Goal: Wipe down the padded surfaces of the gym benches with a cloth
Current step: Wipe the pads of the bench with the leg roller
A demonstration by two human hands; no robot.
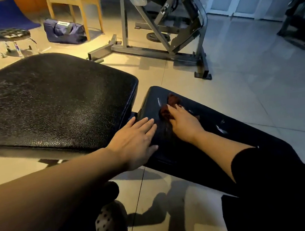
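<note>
A narrow black padded bench (228, 136) runs from the middle of the view down to the right. A crumpled dark red cloth (170, 106) lies near its far end. My right hand (182, 122) grips the cloth and presses it onto the pad. My left hand (135, 137) lies flat with straight fingers on the pad's left edge, just beside the right hand. A wider black padded bench (49, 101) with a grainy, shiny surface stands to the left, a small gap apart from the narrow one.
A grey steel weight machine (165, 26) stands on the tiled floor behind the benches. Farther back are a wooden chair (75, 7), a dark bag (63, 31) and a round stool (11, 39). A dark rack (301, 18) sits at the right edge.
</note>
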